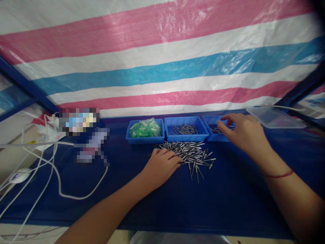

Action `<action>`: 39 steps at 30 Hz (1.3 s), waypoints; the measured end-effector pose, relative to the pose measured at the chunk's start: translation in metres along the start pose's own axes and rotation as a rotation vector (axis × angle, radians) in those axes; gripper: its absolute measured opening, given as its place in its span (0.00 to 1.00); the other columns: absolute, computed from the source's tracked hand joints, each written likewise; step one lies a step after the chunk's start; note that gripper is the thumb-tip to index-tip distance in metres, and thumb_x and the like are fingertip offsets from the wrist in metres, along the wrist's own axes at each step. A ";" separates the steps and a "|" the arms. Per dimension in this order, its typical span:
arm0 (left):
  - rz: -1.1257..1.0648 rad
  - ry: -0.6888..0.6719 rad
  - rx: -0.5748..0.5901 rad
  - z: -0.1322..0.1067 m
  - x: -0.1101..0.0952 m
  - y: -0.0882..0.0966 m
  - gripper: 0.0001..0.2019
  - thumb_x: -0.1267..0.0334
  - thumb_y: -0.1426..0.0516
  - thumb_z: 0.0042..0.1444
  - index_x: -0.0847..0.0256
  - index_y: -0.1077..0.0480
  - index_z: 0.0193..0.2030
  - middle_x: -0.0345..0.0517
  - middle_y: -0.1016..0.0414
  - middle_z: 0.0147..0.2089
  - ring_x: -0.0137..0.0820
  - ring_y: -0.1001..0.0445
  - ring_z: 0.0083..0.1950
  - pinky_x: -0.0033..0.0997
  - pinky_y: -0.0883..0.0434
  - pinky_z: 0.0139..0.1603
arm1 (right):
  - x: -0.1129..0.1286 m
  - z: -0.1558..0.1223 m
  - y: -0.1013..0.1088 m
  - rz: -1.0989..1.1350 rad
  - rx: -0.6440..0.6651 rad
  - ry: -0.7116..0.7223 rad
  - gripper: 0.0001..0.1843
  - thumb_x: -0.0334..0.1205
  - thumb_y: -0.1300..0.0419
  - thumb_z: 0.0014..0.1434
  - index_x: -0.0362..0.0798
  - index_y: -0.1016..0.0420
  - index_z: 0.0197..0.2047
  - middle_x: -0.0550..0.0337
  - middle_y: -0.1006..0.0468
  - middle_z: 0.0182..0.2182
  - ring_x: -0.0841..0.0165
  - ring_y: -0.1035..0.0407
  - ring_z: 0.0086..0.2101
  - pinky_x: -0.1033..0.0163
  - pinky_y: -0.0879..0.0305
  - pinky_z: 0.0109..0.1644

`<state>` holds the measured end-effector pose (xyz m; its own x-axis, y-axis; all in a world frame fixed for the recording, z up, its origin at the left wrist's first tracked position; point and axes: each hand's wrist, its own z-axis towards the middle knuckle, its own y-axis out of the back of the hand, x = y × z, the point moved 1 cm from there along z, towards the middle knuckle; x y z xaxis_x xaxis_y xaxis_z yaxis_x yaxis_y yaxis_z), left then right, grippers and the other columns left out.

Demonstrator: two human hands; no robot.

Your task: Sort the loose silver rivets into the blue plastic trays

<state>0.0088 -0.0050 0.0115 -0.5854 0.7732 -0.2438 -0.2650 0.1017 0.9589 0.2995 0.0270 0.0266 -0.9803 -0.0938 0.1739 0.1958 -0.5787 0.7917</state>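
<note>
A loose pile of metal pop rivets (189, 152), thin stems with thicker shiny sleeves, lies on the dark blue table (218, 203). My left hand (162, 166) rests palm down at the pile's left side, its fingers spread onto the rivets. Over the right blue bin (217, 137) hovers my right hand (243, 130), thumb and forefinger apart with nothing visible between them; its other fingers are partly hidden. Some rivets show inside that bin, below the hand. The middle blue bin (186, 138) holds more rivets (185, 129).
A left blue bin (146, 139) contains green items in clear plastic (146, 128). White cables (61, 193) loop across the table's left side near blurred-out objects (92, 145). A translucent lid (276, 118) lies at the back right. Striped sheeting (162, 74) hangs behind.
</note>
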 end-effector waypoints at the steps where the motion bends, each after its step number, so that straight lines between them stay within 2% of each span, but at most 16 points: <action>1: 0.008 0.000 -0.005 0.000 0.000 0.000 0.09 0.63 0.49 0.64 0.56 0.29 0.47 0.43 0.26 0.45 0.33 0.33 0.46 0.36 0.45 0.43 | 0.006 0.000 0.001 0.021 0.007 0.027 0.11 0.45 0.45 0.58 0.48 0.26 0.37 0.51 0.25 0.28 0.57 0.32 0.31 0.53 0.40 0.36; 5: 0.040 0.011 -0.032 0.000 0.000 -0.002 0.10 0.63 0.50 0.65 0.58 0.28 0.44 0.43 0.25 0.42 0.33 0.32 0.44 0.37 0.45 0.44 | 0.035 -0.004 0.004 0.170 0.030 0.158 0.09 0.42 0.45 0.60 0.48 0.26 0.36 0.55 0.25 0.28 0.60 0.33 0.32 0.54 0.39 0.41; 8: -0.004 0.028 -0.082 0.001 0.000 -0.003 0.10 0.63 0.51 0.65 0.58 0.29 0.42 0.43 0.25 0.42 0.33 0.31 0.44 0.37 0.43 0.44 | 0.060 -0.013 0.005 0.343 0.105 0.232 0.09 0.42 0.46 0.61 0.49 0.27 0.36 0.56 0.26 0.28 0.62 0.33 0.32 0.55 0.39 0.40; 12: -0.300 0.104 -0.235 0.003 0.000 -0.003 0.09 0.63 0.52 0.65 0.60 0.31 0.41 0.44 0.25 0.42 0.31 0.29 0.43 0.32 0.38 0.44 | 0.092 -0.030 0.003 0.614 0.297 0.353 0.07 0.43 0.44 0.61 0.48 0.30 0.36 0.57 0.27 0.31 0.66 0.34 0.34 0.60 0.38 0.39; 15: -0.541 0.200 -0.336 0.002 -0.001 -0.001 0.09 0.63 0.52 0.65 0.61 0.31 0.41 0.44 0.25 0.40 0.29 0.28 0.40 0.28 0.35 0.41 | 0.106 -0.040 0.000 0.720 0.383 0.351 0.07 0.41 0.45 0.62 0.47 0.33 0.34 0.59 0.30 0.29 0.69 0.36 0.31 0.62 0.39 0.35; 19: -0.656 0.266 -0.387 0.001 -0.002 0.000 0.08 0.63 0.50 0.64 0.61 0.31 0.42 0.42 0.25 0.40 0.28 0.28 0.39 0.26 0.34 0.41 | 0.112 -0.044 -0.002 0.839 0.383 0.317 0.06 0.38 0.47 0.63 0.48 0.33 0.34 0.59 0.30 0.29 0.70 0.37 0.31 0.63 0.40 0.34; 24: -0.713 0.263 -0.369 0.001 -0.003 -0.001 0.09 0.62 0.50 0.64 0.62 0.31 0.43 0.43 0.26 0.39 0.29 0.28 0.39 0.27 0.34 0.41 | 0.115 -0.045 -0.003 0.930 0.335 0.279 0.05 0.37 0.46 0.63 0.48 0.31 0.35 0.58 0.29 0.31 0.70 0.37 0.31 0.64 0.40 0.33; 31: -0.695 0.206 -0.315 0.002 -0.004 0.001 0.11 0.63 0.52 0.65 0.62 0.30 0.46 0.46 0.25 0.44 0.31 0.28 0.45 0.29 0.34 0.47 | 0.114 -0.047 -0.005 0.939 0.296 0.197 0.04 0.37 0.44 0.62 0.49 0.30 0.35 0.58 0.29 0.31 0.71 0.36 0.30 0.64 0.40 0.31; 39: -0.678 0.182 -0.344 0.002 -0.004 0.001 0.10 0.63 0.49 0.64 0.63 0.28 0.44 0.46 0.25 0.40 0.30 0.28 0.41 0.28 0.34 0.43 | 0.115 -0.051 -0.005 0.987 0.230 0.092 0.05 0.40 0.41 0.60 0.49 0.31 0.34 0.60 0.31 0.30 0.71 0.38 0.28 0.63 0.42 0.29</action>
<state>0.0129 -0.0065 0.0137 -0.3190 0.4937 -0.8090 -0.8152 0.2924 0.4999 0.1841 -0.0225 0.0130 -0.3744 -0.5129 0.7725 0.9093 -0.0399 0.4143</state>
